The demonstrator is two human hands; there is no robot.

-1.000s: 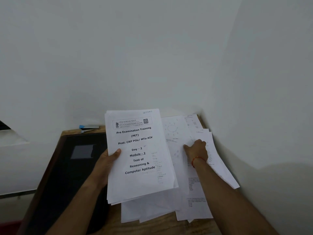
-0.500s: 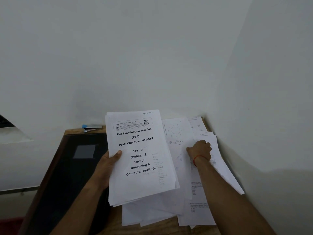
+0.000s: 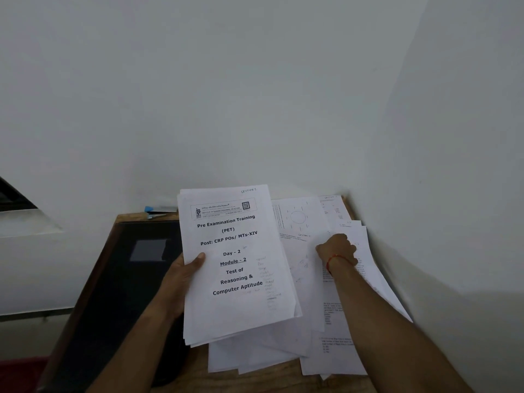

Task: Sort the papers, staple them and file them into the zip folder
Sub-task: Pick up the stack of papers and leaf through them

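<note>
On the wooden desk in the corner of two white walls, the left hand held up a stack of papers. Its cover read "Pre Examination Training (PET)", "Post: CRP POs/ MTs-XIV", "Day - 2", "Module - 2" underlined, and "Test of Reasoning & Computer Aptitude". "SECTION 1" was handwritten at the top right corner, above a letterhead with a logo and a QR code. Faint pencil notes ran down the right margin, too pale to read.

The thumb lay across the cover's left edge and the fingers went under the stack, clamping it. The right hand, with a red thread at the wrist, rested knuckles-up on the loose sheets spread over the desk's right side. Its fingers were curled under and hidden, so I could not tell whether they pinched a sheet. Beside it one sheet bore a circle diagram and a handwritten "SECTION" with an unclear number.

The black zip folder, with a blank grey label, lay flat on the left, and the blue-tipped stapler sat at the desk's far edge.
</note>
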